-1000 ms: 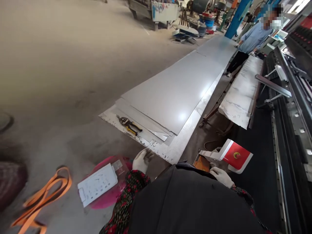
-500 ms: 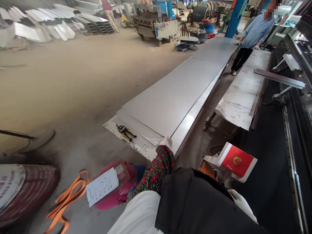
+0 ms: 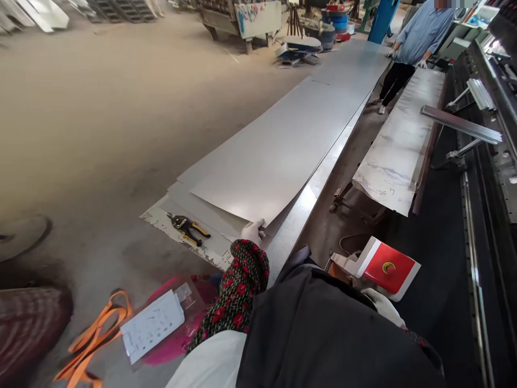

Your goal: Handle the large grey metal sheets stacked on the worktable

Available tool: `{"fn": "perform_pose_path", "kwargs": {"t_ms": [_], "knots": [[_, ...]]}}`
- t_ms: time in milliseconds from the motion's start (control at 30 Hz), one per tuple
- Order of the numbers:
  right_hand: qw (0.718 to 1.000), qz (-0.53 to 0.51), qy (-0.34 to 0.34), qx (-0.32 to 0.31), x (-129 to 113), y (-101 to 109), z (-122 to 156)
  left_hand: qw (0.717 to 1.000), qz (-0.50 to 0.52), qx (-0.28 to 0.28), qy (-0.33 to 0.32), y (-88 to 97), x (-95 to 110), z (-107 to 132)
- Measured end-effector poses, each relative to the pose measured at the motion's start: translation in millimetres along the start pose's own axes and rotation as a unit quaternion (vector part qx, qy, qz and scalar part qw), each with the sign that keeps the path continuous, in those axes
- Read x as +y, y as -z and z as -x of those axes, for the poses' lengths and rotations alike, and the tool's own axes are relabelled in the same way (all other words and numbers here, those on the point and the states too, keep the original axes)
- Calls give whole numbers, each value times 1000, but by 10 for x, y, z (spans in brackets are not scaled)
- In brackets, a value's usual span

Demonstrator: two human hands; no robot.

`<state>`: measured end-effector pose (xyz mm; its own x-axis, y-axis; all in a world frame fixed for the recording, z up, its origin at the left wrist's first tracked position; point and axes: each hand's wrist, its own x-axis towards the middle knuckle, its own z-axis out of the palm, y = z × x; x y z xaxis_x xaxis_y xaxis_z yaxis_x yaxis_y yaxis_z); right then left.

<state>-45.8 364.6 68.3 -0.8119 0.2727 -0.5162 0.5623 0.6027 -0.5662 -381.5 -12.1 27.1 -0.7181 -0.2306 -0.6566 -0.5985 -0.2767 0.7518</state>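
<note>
Appearing at lower right, the gloved right hand shows no readable grip. At centre, the left hand clasps the near corner of a long, smooth grey metal sheet, held clear of the stack and running to a person at upper right.

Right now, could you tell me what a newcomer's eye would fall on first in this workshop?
The long top metal sheet runs up the middle of the floor, its near corner raised off the lower sheets by the gloved left hand; a person in a blue shirt stands at its far end. A red panel with a yellow crescent glows at lower right, and yellow-handled snips lie on those lower sheets.
</note>
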Motion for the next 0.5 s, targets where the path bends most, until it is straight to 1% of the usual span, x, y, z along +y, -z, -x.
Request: {"fn": "perform_pose_path", "kwargs": {"t_ms": [67,133,200,267,367,433,500], "knots": [[1000,4,4,-18,-97,51,-167,1000,9,-14,-26,54,237,-75],[1000,9,0,-21,-155,102,-290,998,17,-10,-54,143,477,-185],[1000,12,-10,-17,-199,133,-356,997,18,12,-70,265,681,-319],[1000,11,-17,-22,-241,132,-364,997,8,37,-69,405,827,-461],[999,-4,-15,-46,-299,85,-306,997,-26,65,-30,576,928,-656],[997,-21,-18,-66,-323,47,-260,995,-54,79,8,630,928,-748],[996,-33,-23,-77,-336,23,-237,993,-77,87,38,640,884,-792]]}}
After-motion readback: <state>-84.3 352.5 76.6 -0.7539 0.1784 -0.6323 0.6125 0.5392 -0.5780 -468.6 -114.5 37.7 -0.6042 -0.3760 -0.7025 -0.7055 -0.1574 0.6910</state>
